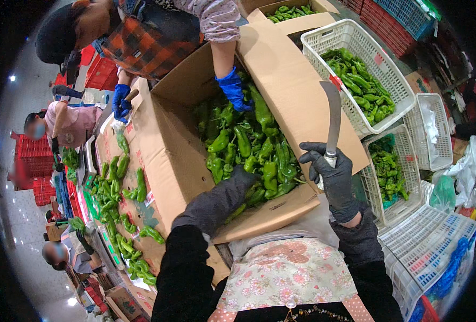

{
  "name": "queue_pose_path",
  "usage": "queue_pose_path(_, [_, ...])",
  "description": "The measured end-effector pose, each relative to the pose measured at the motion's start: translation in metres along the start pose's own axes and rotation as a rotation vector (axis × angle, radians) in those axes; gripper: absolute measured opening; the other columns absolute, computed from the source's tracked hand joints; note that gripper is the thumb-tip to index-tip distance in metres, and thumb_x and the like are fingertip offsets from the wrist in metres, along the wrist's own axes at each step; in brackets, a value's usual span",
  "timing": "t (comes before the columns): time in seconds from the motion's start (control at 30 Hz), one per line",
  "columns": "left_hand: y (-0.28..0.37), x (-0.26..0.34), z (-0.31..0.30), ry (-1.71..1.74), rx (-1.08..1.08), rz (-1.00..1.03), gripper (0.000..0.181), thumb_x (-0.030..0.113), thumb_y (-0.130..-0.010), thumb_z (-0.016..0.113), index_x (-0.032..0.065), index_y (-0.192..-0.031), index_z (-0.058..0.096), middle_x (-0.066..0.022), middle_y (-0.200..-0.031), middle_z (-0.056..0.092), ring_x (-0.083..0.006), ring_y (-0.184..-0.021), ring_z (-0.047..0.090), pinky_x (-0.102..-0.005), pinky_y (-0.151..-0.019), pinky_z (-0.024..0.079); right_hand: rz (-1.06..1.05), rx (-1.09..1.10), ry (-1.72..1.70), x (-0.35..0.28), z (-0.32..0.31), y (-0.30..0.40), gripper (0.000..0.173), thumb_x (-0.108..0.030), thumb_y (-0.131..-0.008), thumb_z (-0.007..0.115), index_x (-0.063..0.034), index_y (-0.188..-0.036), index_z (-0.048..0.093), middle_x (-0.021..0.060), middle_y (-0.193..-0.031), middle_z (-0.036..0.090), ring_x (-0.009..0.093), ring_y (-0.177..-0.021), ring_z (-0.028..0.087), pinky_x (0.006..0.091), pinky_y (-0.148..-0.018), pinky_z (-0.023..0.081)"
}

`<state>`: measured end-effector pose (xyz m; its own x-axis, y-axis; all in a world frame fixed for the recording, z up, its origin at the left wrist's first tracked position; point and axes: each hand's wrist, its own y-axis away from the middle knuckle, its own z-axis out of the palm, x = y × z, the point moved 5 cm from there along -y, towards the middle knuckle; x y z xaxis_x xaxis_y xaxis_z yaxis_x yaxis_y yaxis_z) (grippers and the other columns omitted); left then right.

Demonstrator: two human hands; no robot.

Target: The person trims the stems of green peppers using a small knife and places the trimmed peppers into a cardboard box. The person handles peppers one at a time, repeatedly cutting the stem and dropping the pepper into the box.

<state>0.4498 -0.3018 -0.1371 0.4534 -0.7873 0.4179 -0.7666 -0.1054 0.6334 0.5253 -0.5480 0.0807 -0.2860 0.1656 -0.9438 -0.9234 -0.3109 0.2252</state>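
Note:
Before me stands an open cardboard box (pixel 169 141) full of long green peppers (pixel 244 141). My left hand (pixel 242 181), in a dark glove, reaches into the near part of the box and touches the peppers. Its fingertips are partly hidden, so whether it grips one is unclear. Above the box's right flap (pixel 290 80), my right hand (pixel 334 181), also gloved, grips a knife (pixel 333 116) by its pale handle. The slightly curved blade points away from me.
Across the box, a co-worker's blue-gloved hand (pixel 234 88) reaches in; their other hand (pixel 121 102) holds a wooden handle. Loose peppers (pixel 111 201) lie on cardboard at left. White crates (pixel 399 80) stand at right, two holding peppers. Other people work at far left.

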Motion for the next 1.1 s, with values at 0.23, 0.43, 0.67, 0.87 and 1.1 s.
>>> queue_pose_path(0.23, [0.001,0.004,-0.035,0.809,-0.128,-0.085,0.047,0.028,-0.083,0.063,0.0003,-0.118,0.049,-0.0136,-0.091,0.063,-0.0229,-0.075,0.063,-0.0332,-0.066,0.054,0.078,-0.008,-0.018,0.003,-0.008,-0.001,0.021,-0.009,-0.089,0.053,0.0031,-0.104,0.06,0.007,-0.077,0.065,0.006,-0.05,0.049,0.0187,-0.044,0.037])
queue_pose_path(0.43, [-0.017,0.008,0.031,0.907,0.098,-0.143,0.036,0.021,-0.074,0.072,0.0014,-0.098,0.055,-0.0104,-0.083,0.062,-0.0216,-0.069,0.061,-0.0335,-0.059,0.052,0.11,-0.048,-0.026,0.003,-0.006,-0.004,0.021,-0.009,-0.09,0.052,0.0036,-0.104,0.061,0.0081,-0.077,0.065,0.007,-0.05,0.05,0.0192,-0.043,0.038])
queue_pose_path(0.67, [0.023,0.047,0.022,1.323,-0.046,-0.214,0.035,0.024,-0.087,0.058,0.0036,-0.114,0.051,-0.0133,-0.1,0.062,-0.0242,-0.085,0.063,-0.0352,-0.075,0.053,0.106,-0.067,-0.043,0.008,-0.009,-0.002,0.021,-0.009,-0.09,0.051,0.0033,-0.104,0.061,0.0082,-0.077,0.065,0.007,-0.048,0.05,0.0194,-0.043,0.038])
queue_pose_path(0.87, [0.042,0.066,0.031,1.728,-0.486,-0.265,0.051,0.043,-0.091,0.045,0.0051,-0.125,0.045,-0.0156,-0.115,0.057,-0.0262,-0.099,0.059,-0.0376,-0.089,0.048,0.116,-0.088,-0.058,0.01,-0.009,-0.004,0.021,-0.009,-0.09,0.051,0.0031,-0.104,0.061,0.0078,-0.076,0.065,0.007,-0.049,0.051,0.0194,-0.043,0.038])
queue_pose_path(1.1, [0.044,0.06,0.044,1.465,-0.27,0.076,0.052,0.011,-0.079,0.066,0.0036,-0.125,0.042,-0.0138,-0.116,0.055,-0.0255,-0.103,0.057,-0.0379,-0.09,0.048,0.075,-0.073,-0.075,0.011,-0.013,-0.001,0.022,-0.011,-0.089,0.053,0.0027,-0.104,0.061,0.0076,-0.077,0.065,0.007,-0.049,0.05,0.0191,-0.043,0.037])
